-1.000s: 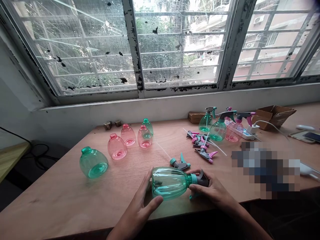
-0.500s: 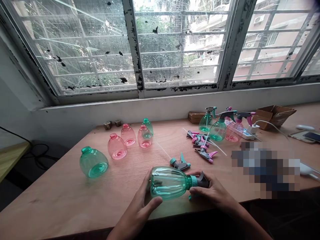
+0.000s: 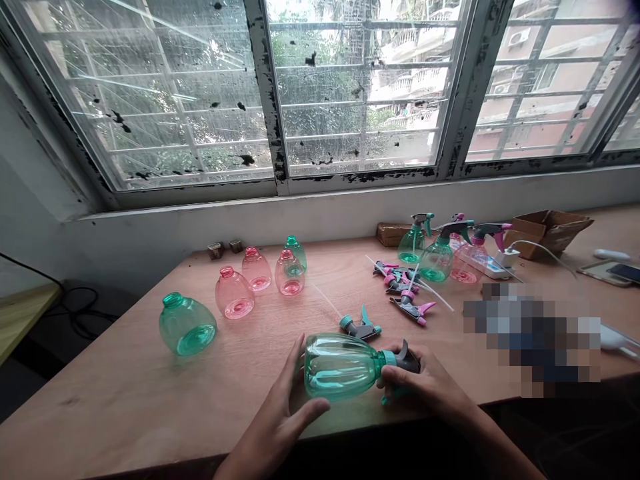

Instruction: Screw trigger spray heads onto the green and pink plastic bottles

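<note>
A green see-through spray bottle lies on its side near the front edge of the wooden table. My left hand cups its base, thumb under it and fingers behind it. My right hand is closed round the grey and teal spray head at the bottle's neck. A loose teal and grey spray head with a white tube lies just behind the bottle.
One green capless bottle stands at the left, with several pink and green ones behind. Loose pink spray heads and assembled spray bottles are at the right. A cardboard box, a phone and a blurred patch lie far right.
The bottle has shifted slightly to the right and turned a little between my hands. Both hands keep their hold.
</note>
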Available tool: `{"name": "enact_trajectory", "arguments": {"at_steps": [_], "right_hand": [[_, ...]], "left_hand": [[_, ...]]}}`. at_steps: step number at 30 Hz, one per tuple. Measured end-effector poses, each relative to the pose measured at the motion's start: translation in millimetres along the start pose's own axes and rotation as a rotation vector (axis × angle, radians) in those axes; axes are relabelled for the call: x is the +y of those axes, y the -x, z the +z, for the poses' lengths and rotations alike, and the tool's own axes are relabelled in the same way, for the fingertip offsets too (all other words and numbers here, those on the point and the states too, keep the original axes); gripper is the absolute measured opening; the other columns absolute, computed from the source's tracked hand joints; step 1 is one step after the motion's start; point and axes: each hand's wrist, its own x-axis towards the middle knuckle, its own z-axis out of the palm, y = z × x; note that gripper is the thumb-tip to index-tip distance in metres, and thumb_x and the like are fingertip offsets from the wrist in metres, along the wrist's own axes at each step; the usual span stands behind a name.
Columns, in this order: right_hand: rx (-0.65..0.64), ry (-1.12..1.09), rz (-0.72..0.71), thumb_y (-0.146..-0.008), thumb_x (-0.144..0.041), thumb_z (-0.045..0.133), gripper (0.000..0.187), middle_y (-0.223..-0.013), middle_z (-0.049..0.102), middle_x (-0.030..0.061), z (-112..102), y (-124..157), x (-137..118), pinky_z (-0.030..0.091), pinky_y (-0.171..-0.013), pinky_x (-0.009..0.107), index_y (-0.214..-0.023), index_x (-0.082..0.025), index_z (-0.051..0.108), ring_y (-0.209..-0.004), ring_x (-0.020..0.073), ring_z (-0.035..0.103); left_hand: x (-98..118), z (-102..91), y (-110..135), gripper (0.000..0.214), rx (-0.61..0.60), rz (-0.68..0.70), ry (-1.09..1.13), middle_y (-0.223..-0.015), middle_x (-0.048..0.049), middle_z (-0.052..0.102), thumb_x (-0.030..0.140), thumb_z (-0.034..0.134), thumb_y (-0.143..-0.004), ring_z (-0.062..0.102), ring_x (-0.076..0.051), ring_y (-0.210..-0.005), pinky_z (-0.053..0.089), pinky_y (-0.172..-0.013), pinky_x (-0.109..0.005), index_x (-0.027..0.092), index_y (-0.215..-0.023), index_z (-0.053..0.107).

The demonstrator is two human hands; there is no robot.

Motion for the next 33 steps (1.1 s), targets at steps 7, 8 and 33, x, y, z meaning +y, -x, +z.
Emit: {"name": "enact_trajectory", "arguments": {"at_steps": [7, 8, 33], "right_hand": [[-0.015, -0.018, -0.033, -0.081, -0.044, 0.078, 0.030, -0.072, 0.078, 0.0041, -2.7, -1.6, 5.9, 0.058, -0.063, 0.030, -0.082, -0.017, 0.067, -0.064, 0.0201, 0.071], [-0.019, -0.020, -0.034, -0.081, -0.044, 0.078, 0.030, -0.072, 0.078, 0.0041, -3.0, -1.7, 6.5, 0.058, -0.063, 0.030, -0.082, -0.017, 0.067, -0.064, 0.0198, 0.071], [-0.062, -0.035, -0.038, -0.082, -0.041, 0.078, 0.032, -0.070, 0.077, 0.0025, -2.5, -2.3, 7.7, 0.058, -0.061, 0.028, -0.092, -0.016, 0.061, -0.060, 0.0165, 0.070]], "left_hand": [[-2.8, -0.4, -1.3, 0.072, 0.019, 0.059, -0.099, -0.165, 0.0008, 0.024, 0.042, 0.061, -0.096, 0.023, -0.029, -0.151, 0.016, -0.126, -0.047, 0.037, -0.156, 0.021], [-2.8, 0.0, -1.4, 0.072, 0.008, 0.061, -0.066, -0.164, 0.0004, 0.027, 0.041, 0.060, -0.097, 0.028, -0.029, -0.149, 0.021, -0.125, -0.046, 0.038, -0.156, 0.020], [-0.9, -3.0, -5.9, 0.061, -0.006, 0.051, 0.078, -0.155, -0.0026, 0.043, 0.044, 0.060, -0.096, 0.042, -0.029, -0.141, 0.035, -0.119, -0.042, 0.034, -0.151, 0.036]]}}
